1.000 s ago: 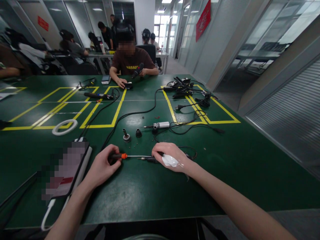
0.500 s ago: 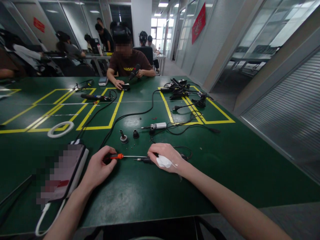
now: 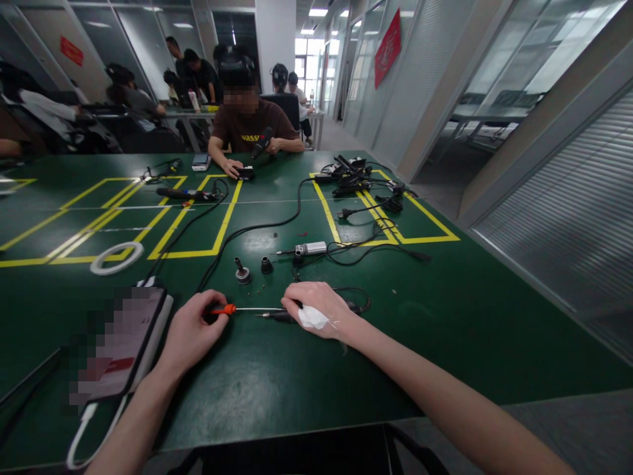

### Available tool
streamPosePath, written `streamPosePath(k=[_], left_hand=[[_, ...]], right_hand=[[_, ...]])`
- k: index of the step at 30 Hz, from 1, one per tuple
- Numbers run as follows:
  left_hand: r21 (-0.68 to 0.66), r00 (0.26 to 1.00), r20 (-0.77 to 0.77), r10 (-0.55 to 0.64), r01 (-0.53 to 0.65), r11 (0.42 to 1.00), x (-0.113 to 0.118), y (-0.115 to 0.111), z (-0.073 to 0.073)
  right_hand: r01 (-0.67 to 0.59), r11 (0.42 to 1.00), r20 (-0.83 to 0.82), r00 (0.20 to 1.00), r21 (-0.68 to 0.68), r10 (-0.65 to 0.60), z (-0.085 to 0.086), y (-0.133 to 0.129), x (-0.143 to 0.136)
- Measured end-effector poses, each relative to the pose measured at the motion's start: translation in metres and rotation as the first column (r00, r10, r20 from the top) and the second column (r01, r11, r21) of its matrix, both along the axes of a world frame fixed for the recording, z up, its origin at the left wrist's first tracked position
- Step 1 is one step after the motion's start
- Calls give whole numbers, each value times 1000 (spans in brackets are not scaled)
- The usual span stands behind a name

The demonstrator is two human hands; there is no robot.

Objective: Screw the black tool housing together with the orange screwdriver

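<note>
My left hand [image 3: 195, 326] is closed around the orange-and-black handle of a screwdriver [image 3: 257, 309], which lies level just above the table. Its thin metal shaft points right and runs into the pinched fingertips of my right hand [image 3: 316, 309], so its tip is hidden. A white patch is taped to the back of that hand. Beneath the right hand lies a black pen-shaped tool [image 3: 281, 316] with a metal tip pointing left; its middle is covered. Just beyond are a metal-and-black nozzle piece [image 3: 242, 272], a black collar [image 3: 267, 266] and a few tiny screws [image 3: 261, 289].
A silver-bodied tool part [image 3: 312, 248] with thin wires lies farther off. Tangled black tools and cables [image 3: 351, 177] sit at back right. At left are a tape roll [image 3: 116, 258] and a phone-like device [image 3: 121, 343]. Across the table, a person [image 3: 254, 125] holds a black tool.
Both hands and the screwdriver have shifted slightly left. My grip looks the same, and the parts on the table lie as before.
</note>
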State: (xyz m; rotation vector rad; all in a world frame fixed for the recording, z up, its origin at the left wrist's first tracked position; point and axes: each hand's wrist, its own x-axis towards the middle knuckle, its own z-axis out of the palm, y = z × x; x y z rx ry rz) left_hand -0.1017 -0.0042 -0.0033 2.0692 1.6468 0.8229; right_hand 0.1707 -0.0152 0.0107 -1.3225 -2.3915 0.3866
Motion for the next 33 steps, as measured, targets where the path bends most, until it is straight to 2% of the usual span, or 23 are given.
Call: streamPosePath(k=[3,9,19,33], left_hand=[[-11,999,31,37,-37,999,1,-1,0],[14,998,-21,57,-57,998,4,-3,0],[88,969,-174,173,-159,983,7,-6,-1],[43,953,-273,129,-122,992,10,-8,-4]], right_hand=[[-5,1000,-4,1000,-14,5,0,1,0],[-3,999,-21,1000,-32,3,-3,2,2],[11,999,18,1000,-50,-10,2,0,1],[1,997,6,1000,-73,0,-2,-4,6]])
